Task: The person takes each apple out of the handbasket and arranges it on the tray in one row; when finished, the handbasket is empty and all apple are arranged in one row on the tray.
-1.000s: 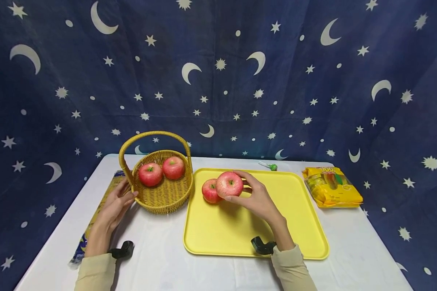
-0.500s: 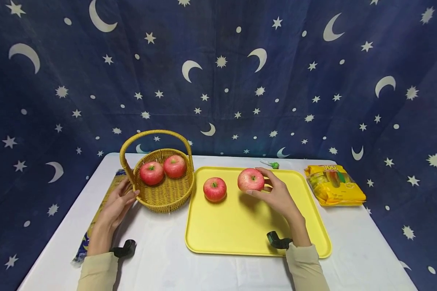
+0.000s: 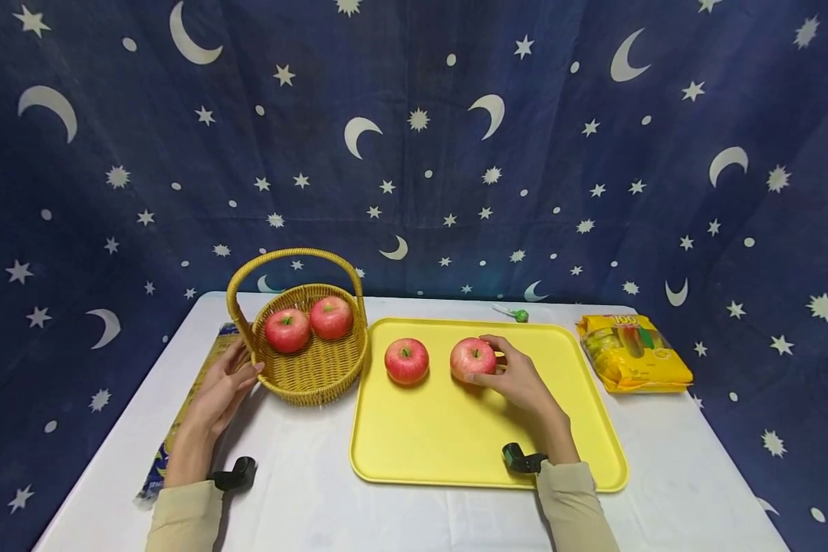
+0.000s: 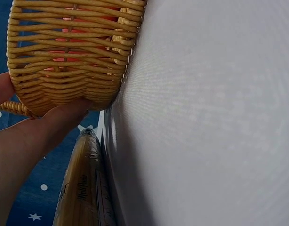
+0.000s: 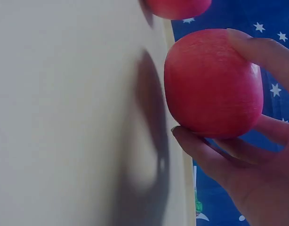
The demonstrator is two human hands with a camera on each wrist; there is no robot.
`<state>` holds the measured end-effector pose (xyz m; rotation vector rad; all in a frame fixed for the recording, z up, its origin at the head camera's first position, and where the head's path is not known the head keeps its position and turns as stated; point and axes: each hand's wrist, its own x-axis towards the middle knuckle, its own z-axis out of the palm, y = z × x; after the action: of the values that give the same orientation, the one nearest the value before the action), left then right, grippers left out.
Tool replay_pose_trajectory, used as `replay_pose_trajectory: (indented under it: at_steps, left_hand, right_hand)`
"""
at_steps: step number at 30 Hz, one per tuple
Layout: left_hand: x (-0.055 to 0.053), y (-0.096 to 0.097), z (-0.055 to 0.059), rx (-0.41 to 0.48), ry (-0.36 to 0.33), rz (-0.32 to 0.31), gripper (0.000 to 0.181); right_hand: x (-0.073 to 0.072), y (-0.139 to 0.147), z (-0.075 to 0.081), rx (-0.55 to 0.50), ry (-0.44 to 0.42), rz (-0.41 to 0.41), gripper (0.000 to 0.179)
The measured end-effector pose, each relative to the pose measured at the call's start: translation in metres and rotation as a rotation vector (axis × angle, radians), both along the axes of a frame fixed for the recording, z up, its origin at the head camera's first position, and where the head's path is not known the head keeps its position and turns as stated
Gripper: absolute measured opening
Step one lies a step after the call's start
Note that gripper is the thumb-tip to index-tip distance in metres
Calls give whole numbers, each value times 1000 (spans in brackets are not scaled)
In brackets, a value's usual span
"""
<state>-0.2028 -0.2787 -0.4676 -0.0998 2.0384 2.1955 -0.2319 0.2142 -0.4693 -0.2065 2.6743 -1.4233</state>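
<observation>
My right hand (image 3: 524,381) grips a red apple (image 3: 472,359) between thumb and fingers, low over the yellow tray (image 3: 421,452). In the right wrist view the held apple (image 5: 212,84) has its shadow on the tray beside it. Another apple (image 3: 407,361) sits on the tray to the left. My left hand (image 3: 217,391) holds the left side of a wicker basket (image 3: 310,376), its thumb near the foot of the tall handle. In the left wrist view, fingers lie against the woven wall (image 4: 69,84). Two apples (image 3: 308,322) rest inside the basket, towards its back.
A long pack of spaghetti (image 3: 186,418) lies left of the basket, partly under the left arm. Behind the tray is a green lollipop (image 3: 520,315). A yellow bag (image 3: 631,354) with mango pictures stands at the right. A starry blue cloth (image 3: 414,153) hangs behind the table.
My right hand has carried its apple rightwards, away from the other tray apple, then lowered it towards the tray. The left hand stays at the basket.
</observation>
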Motion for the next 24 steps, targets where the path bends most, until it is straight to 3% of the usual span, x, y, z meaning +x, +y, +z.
replay_pose_trajectory:
  at_steps: [24]
  left_hand:
    - [0,-3,0,-19,8,-18,83]
  right_hand:
    - [-3,-8,-1,70,-14,31,81]
